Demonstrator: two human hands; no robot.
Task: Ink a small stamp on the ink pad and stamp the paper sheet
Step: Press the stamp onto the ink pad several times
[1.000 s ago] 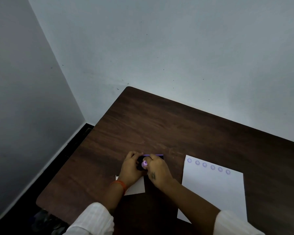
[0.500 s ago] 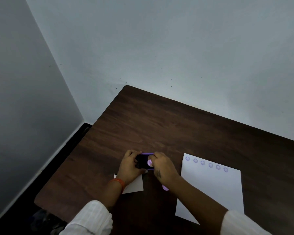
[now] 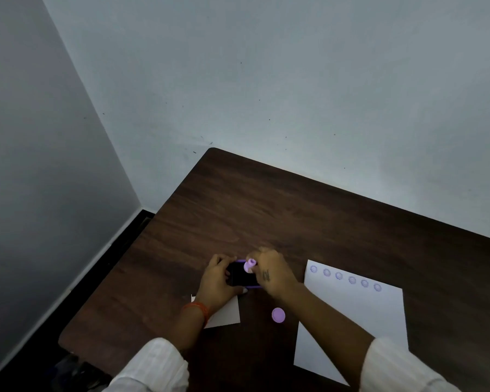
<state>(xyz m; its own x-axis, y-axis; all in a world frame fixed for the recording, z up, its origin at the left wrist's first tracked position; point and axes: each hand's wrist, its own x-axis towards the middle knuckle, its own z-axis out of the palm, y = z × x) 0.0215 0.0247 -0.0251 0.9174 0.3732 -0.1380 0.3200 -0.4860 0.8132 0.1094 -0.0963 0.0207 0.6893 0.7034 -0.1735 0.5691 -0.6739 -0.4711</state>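
Over the ink pad (image 3: 242, 275), the right hand (image 3: 269, 271) is pinching a small lilac stamp (image 3: 250, 265) in its fingers (image 3: 256, 257), face down at the pad's far right part; contact is too small to tell. Left hand (image 3: 217, 280) is gripping the pad's left edge, steadying it on the bench (image 3: 266, 210). Paper sheet (image 3: 354, 312) is lying to the right of the stamp, long axis running toward the person; the right hand is the nearer one. Count: one stamp, one pad, one sheet carrying six prints (image 3: 345, 278) in a row along its far edge, one lilac cap (image 3: 278, 315), one small paper scrap (image 3: 224, 314) under the left wrist.
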